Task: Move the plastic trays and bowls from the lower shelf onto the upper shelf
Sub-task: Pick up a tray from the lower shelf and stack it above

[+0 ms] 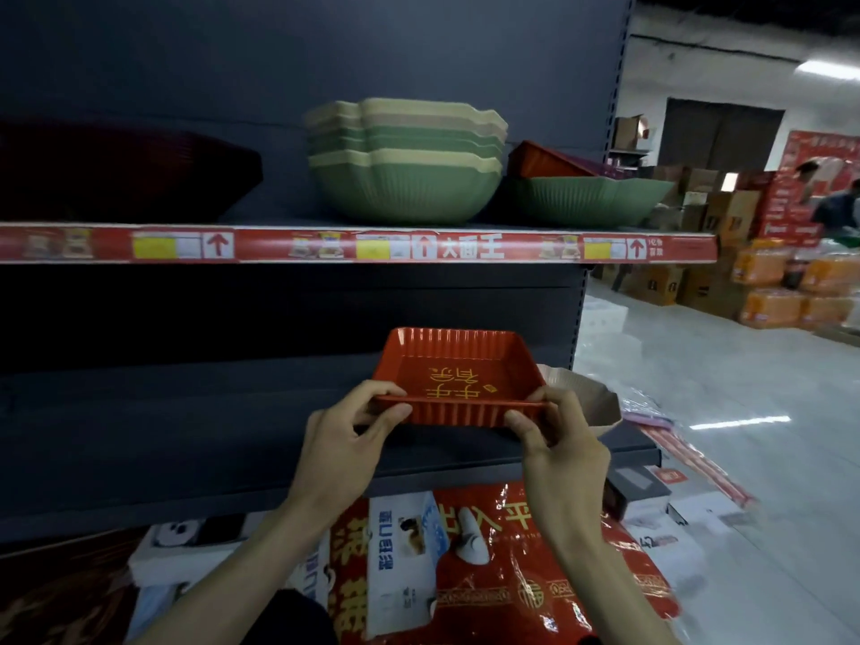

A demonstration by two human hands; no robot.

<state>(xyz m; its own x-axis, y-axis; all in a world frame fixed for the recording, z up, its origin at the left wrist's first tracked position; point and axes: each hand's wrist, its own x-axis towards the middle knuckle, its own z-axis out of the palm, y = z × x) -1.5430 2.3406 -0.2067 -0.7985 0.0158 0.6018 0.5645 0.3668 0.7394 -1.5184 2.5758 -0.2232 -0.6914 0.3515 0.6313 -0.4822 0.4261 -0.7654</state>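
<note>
both left hand (pixel 344 442) and right hand (pixel 561 446) pinch red tray (pixel 446 363); beige bowl (pixel 593 398) half hidden.

A red tray (pixel 456 379), ribbed, square and lettered in gold, is gripped at its near corners by the left hand (pixel 344 439) and right hand (pixel 558 439) over the lower shelf (pixel 186 435). A beige bowl (pixel 591 402) is seen just right of it. On the upper shelf (pixel 279 246), stacked green and beige bowls (pixel 405 165) are set.
</note>
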